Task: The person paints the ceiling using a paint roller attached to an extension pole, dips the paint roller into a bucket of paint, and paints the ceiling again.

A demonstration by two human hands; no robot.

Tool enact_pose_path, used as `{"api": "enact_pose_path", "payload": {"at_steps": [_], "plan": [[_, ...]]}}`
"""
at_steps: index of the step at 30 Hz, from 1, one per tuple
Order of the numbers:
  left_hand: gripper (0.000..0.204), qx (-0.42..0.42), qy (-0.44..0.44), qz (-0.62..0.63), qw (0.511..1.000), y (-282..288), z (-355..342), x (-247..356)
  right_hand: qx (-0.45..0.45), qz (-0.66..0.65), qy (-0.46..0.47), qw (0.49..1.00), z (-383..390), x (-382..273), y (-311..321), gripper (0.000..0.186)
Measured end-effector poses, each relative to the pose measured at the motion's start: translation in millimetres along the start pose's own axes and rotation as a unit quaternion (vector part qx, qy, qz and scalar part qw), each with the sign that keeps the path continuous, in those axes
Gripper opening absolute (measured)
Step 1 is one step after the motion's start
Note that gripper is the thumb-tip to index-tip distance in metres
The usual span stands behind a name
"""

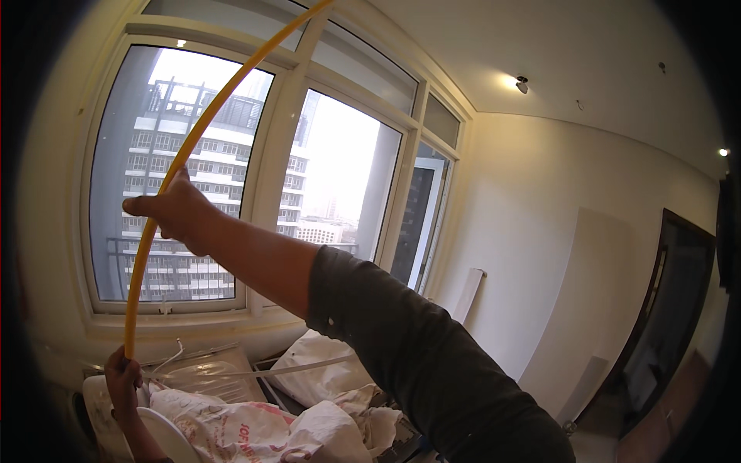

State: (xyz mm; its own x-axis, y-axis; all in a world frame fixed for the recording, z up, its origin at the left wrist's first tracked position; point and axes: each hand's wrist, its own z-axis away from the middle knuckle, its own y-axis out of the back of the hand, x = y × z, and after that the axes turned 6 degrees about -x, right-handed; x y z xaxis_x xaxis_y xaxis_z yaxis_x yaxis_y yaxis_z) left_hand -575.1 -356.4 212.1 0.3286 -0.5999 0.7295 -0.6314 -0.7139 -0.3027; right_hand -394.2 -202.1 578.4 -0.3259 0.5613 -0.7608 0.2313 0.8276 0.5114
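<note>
A long yellow flexible tube (219, 96) bends up in front of the window, leaving the view at the top. My left hand (123, 383) is wrapped round its lower part, at the lower left. Higher up, my right hand (184, 214) grips the same tube with the arm stretched out across the view. One finger of that hand lies across the tube, and the thumb points up along it. The palm side and the other fingers are partly hidden. A dark sleeve (409, 332) covers my right upper arm.
Large framed windows (293, 177) fill the wall ahead. Below the sill lie white printed sacks (255, 432), a plastic-wrapped panel (212, 378) and a white bucket (166, 432). At the right stand a pale wall (517, 201) and a dark doorway (656, 309). A ceiling lamp (522, 85) is lit.
</note>
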Motion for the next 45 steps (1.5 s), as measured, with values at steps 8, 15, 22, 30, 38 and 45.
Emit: {"api": "enact_pose_path", "payload": {"at_steps": [8,15,22,30,38,45], "plan": [[0.048,-0.022,0.036,-0.017,0.999,-58.0,-28.4,0.8,0.013,0.004,-0.005,1.000,14.6,10.9,63.5,0.089],[0.046,-0.032,0.047,0.000,0.998,-118.3,-50.5,-13.9,0.039,-0.004,-0.003,0.999,31.6,28.0,130.6,0.091],[0.041,-0.061,0.057,-0.006,0.997,-207.7,-72.2,-24.0,0.081,-0.008,0.000,0.997,59.6,50.9,212.3,0.083],[0.044,-0.098,0.049,-0.019,0.994,-323.3,-97.9,-41.9,0.134,-0.004,0.002,0.991,94.3,76.9,314.1,0.081],[0.047,-0.116,0.058,-0.030,0.991,-427.7,-121.5,-45.4,0.199,-0.013,-0.006,0.980,116.2,91.8,404.2,0.071],[0.047,-0.139,0.062,-0.043,0.987,-498.9,-135.2,-46.2,0.289,-0.028,-0.018,0.957,129.1,100.0,450.7,0.065]]}}
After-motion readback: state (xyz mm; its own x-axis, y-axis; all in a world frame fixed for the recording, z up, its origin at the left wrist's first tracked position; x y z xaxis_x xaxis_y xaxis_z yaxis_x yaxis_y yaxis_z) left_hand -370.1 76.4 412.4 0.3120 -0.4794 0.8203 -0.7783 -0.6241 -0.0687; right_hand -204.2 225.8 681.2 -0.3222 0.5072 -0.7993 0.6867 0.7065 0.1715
